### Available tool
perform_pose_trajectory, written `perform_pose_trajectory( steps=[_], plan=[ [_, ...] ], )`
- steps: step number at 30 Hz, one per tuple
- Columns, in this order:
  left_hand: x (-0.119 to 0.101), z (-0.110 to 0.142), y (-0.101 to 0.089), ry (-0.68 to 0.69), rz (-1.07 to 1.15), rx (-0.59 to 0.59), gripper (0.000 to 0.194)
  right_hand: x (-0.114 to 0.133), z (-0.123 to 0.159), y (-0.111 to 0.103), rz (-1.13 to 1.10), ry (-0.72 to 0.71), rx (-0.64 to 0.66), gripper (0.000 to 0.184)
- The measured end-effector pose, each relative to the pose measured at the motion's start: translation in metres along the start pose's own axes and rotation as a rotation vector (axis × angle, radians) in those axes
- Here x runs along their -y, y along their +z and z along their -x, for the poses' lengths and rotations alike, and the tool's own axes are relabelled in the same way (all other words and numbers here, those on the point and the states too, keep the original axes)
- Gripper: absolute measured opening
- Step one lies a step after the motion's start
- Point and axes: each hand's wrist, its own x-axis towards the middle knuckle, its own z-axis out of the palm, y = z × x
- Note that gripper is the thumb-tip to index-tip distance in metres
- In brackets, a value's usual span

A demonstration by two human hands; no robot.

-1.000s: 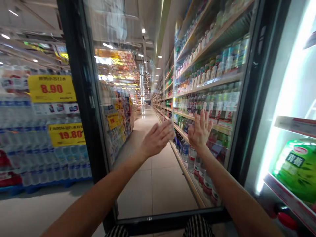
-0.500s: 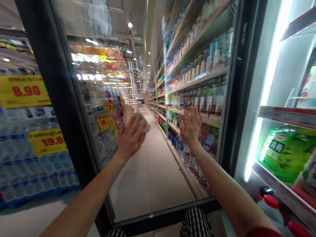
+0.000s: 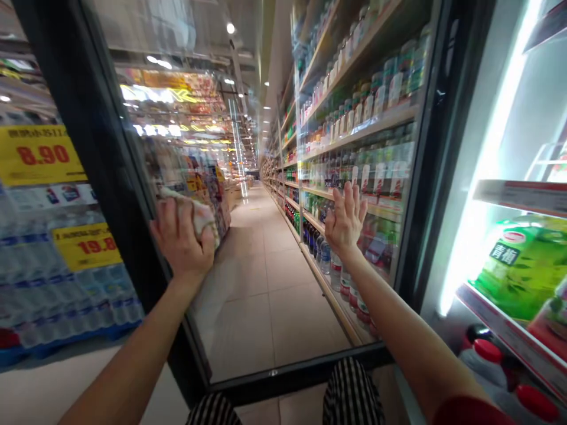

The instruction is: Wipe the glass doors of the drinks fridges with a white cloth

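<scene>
My left hand presses a light, patterned cloth against the glass door, close to its dark left frame. The fingers lie over the cloth, and part of it sticks out above and to the right of the hand. Further right, my right hand rests on the same pane with its fingers stretched out and nothing in it. Through the glass I see a tiled aisle and shelves of bottles.
On the right is a lit cooler with green packs on a shelf and red-capped bottles below. Stacked water bottles with yellow price signs stand left. My knees are near the door's bottom frame.
My left hand has swept left across the glass with the cloth, from mid-pane to near the left frame. My right hand has stayed at about the same place.
</scene>
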Motion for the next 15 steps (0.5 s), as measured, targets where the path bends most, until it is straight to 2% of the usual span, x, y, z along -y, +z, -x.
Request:
perform_pose_trajectory(
  steps=[1, 2, 5, 6, 7, 8, 11, 12, 13, 15],
  plan=[
    [0.001, 0.001, 0.0, -0.027, -0.002, 0.001, 0.061, 0.001, 0.0, 0.0, 0.005, 0.009, 0.0, 0.051],
    [-0.002, 0.004, 0.0, 0.017, 0.01, 0.033, 0.061, 0.002, 0.0, 0.0, 0.008, 0.019, 0.0, 0.051],
    [-0.013, 0.013, 0.003, 0.344, 0.083, 0.223, 0.056, 0.003, 0.0, 0.0, 0.007, 0.029, 0.008, 0.051],
    [-0.013, 0.013, 0.003, 0.403, 0.092, 0.26, 0.054, 0.003, 0.0, 0.0, 0.003, 0.022, 0.007, 0.051],
    [-0.011, 0.01, 0.003, 0.392, 0.083, 0.253, 0.053, 0.002, 0.0, 0.0, -0.001, 0.016, 0.003, 0.051],
    [-0.007, 0.006, 0.002, 0.307, 0.061, 0.201, 0.053, 0.002, 0.001, 0.0, -0.003, 0.01, 0.001, 0.051],
    [0.004, -0.008, 0.0, -0.063, 0.008, 0.01, 0.058, 0.001, 0.001, 0.001, -0.003, 0.015, 0.012, 0.052],
    [0.001, -0.009, 0.001, -0.102, 0.02, -0.006, 0.058, 0.001, 0.002, 0.001, -0.003, 0.02, 0.016, 0.052],
    [-0.004, -0.007, 0.002, -0.063, 0.048, 0.016, 0.057, 0.001, 0.002, 0.001, -0.006, 0.023, 0.019, 0.053],
    [-0.02, 0.003, 0.006, 0.173, 0.118, 0.136, 0.053, 0.001, 0.001, 0.001, -0.02, 0.022, 0.02, 0.053]
  ],
)
